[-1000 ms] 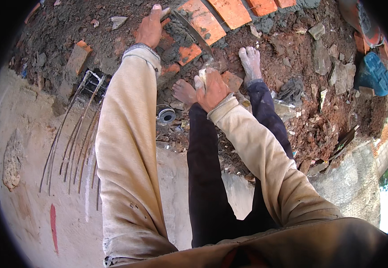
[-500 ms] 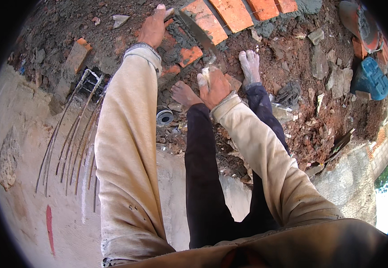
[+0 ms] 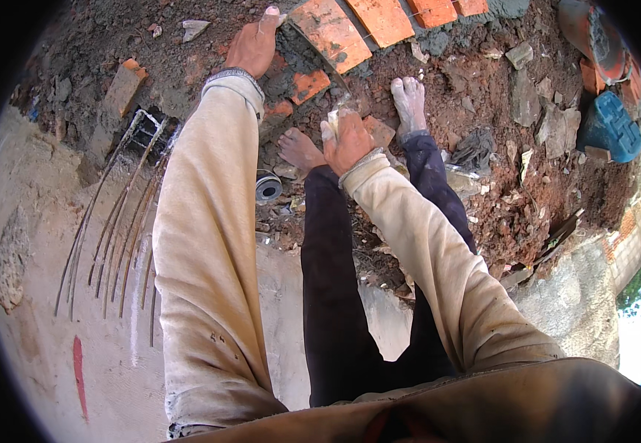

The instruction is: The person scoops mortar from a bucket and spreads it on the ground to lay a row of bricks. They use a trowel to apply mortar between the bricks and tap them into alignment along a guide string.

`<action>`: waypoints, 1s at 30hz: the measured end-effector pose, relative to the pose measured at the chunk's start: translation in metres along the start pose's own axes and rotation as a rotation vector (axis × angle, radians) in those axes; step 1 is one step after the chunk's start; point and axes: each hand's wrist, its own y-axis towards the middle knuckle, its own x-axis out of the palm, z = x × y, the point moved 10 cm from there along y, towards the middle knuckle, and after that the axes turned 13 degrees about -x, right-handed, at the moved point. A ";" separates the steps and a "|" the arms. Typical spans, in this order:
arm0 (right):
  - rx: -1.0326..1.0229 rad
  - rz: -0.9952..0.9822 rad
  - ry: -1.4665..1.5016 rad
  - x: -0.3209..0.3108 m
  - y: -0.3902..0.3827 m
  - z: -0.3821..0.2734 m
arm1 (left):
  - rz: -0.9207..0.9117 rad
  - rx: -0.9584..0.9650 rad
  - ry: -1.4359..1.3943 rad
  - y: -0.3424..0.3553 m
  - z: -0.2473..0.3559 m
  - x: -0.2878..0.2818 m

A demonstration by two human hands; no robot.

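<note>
My left hand (image 3: pixel 252 46) reaches far forward and lies with fingers spread on the dark mortar at the near end of a row of orange bricks (image 3: pixel 331 33). It holds nothing. My right hand (image 3: pixel 347 140) is closed around a pale tool handle (image 3: pixel 332 122) just above my bare feet (image 3: pixel 409 100). The rest of the tool is hard to make out against the rubble. Broken brick pieces (image 3: pixel 309 85) lie between the two hands.
A bundle of steel rods (image 3: pixel 114 214) lies on the concrete slab (image 3: pixel 40 184) at the left. A loose brick (image 3: pixel 123 87), a small tin can (image 3: pixel 267 186), a blue plastic object (image 3: pixel 612 125) and stone rubble (image 3: pixel 534 111) lie around my feet.
My right hand has risen slightly with the pale handle still in it. My left hand stays at the end of the brick row.
</note>
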 end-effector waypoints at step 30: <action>-0.007 0.017 0.006 -0.012 0.018 0.000 | -0.168 -0.145 -0.010 0.035 -0.020 0.029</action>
